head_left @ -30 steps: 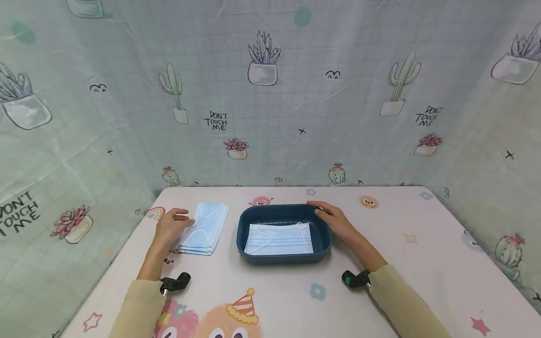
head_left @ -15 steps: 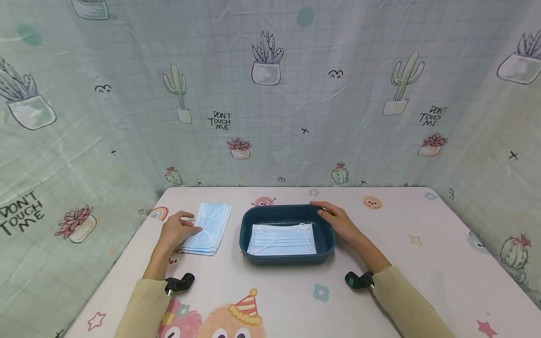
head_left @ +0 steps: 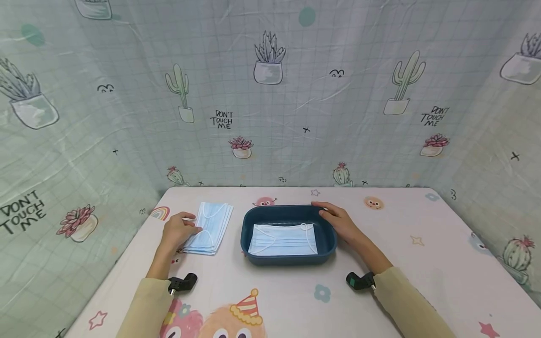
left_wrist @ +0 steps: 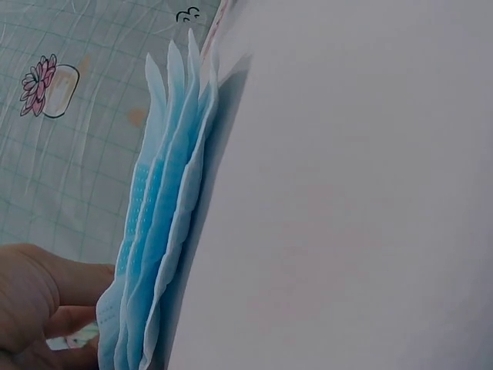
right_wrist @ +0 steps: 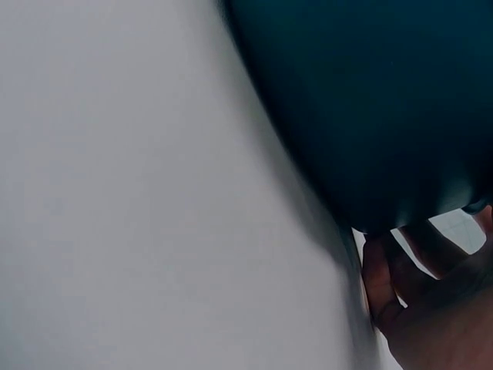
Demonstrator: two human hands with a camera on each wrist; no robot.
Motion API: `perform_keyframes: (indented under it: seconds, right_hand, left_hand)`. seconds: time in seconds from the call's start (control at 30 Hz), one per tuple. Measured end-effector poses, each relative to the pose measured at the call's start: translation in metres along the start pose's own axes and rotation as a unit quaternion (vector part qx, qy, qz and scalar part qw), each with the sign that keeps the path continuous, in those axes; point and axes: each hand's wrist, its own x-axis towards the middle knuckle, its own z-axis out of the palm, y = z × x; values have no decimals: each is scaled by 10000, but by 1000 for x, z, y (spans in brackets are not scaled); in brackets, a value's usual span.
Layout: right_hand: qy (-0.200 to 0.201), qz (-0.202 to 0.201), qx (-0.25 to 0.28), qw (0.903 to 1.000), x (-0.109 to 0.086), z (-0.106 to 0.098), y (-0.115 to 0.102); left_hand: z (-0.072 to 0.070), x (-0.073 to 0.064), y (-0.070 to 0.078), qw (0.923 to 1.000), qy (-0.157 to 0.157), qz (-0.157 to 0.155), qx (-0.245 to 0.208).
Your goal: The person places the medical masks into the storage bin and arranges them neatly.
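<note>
A stack of several light blue face masks (head_left: 210, 230) lies on the left of the table, its layers fanned slightly in the left wrist view. My left hand (head_left: 177, 231) is at the stack's left edge, thumb over the top mask and bent fingers beside it, pinching there. Right of the stack stands a dark blue box (head_left: 289, 260) with rounded corners. Inside the box lies another blue mask (head_left: 284, 239), flat, with white ear loops. My right hand (head_left: 340, 223) grips the box at its far right corner, thumb and fingers on the rim; the right wrist view shows fingertips against its outer wall.
The table (head_left: 393, 300) has a pale cloth printed with cartoon figures. A cactus-print curtain (head_left: 270, 117) rises behind it and at both sides. Each wrist wears a black camera mount (head_left: 182, 282).
My left hand has moved right, bringing the thumb onto the top mask. The right hand has stayed at the box corner. The whole head view has shifted slightly.
</note>
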Motion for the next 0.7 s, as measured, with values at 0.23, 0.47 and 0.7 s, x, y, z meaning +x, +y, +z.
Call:
perform_keyframes:
  seconds: [0.23, 0.47, 0.7]
  right_hand:
    - [-19, -70, -9, 10000, 0, -1, -2]
    - [-49, 21, -33, 10000, 1, -1, 0]
    - [-61, 31, -72, 10000, 1, 0, 2]
  left_hand:
    - [2, 1, 2, 9998, 32, -168, 67]
    - [2, 0, 3, 9992, 40, -371, 109]
    - [2, -1, 3, 9991, 88, -389, -143]
